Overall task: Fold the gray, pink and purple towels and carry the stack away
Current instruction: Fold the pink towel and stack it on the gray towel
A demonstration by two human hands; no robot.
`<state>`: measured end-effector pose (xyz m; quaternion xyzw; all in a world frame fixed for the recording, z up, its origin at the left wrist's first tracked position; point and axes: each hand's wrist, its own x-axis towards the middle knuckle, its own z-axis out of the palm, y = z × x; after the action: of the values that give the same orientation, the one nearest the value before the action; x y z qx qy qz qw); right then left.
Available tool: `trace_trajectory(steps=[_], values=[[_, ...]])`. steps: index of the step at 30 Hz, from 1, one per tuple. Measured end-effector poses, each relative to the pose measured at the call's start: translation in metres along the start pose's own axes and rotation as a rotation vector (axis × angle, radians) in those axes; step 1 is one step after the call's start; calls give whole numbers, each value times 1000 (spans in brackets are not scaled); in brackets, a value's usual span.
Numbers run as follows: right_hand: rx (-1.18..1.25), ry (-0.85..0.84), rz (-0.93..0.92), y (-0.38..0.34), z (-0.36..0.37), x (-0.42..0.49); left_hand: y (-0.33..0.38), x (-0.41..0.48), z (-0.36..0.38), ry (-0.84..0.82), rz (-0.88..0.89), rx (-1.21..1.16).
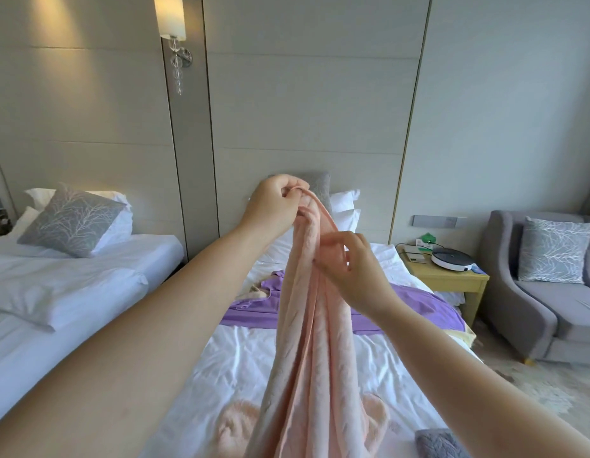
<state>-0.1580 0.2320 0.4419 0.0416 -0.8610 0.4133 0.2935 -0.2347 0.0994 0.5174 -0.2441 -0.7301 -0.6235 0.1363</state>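
A white-sheeted bed (240, 358), its linen creased, stands against a wall of pale gray panels, with a second white bed (88, 266) to the left carrying a gray cushion (72, 221) printed with white branches. A lit wall lamp (170, 18) with clear glass beads hangs between them. On the right, a light wooden nightstand (452, 282) holds a round white device (452, 257) and a green packet (427, 238) whose print is too small to read; beside it is a gray upholstered armchair (531, 312) with a matching branch-print cushion (551, 249). The pink towel (316, 358), soft and embossed, hangs in long vertical folds above the bed. The left hand (274, 206) grips its bunched top edge, fingers (295, 190) curled around the cloth; the right hand (356, 272), lower down, pinches an edge between thumb and fingertips. The purple towel (250, 312) lies spread and rumpled across the bed behind it. A corner of the fluffy gray towel (436, 444) shows on the bed at the bottom right.
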Motion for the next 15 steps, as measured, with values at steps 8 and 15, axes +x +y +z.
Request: trace_trajectory(steps=[8,15], values=[[22,-88,-27,-6,4,6,16,17,0,134,191,110],[-50,-53,54,13,13,3,21,29,-6,123,243,26]])
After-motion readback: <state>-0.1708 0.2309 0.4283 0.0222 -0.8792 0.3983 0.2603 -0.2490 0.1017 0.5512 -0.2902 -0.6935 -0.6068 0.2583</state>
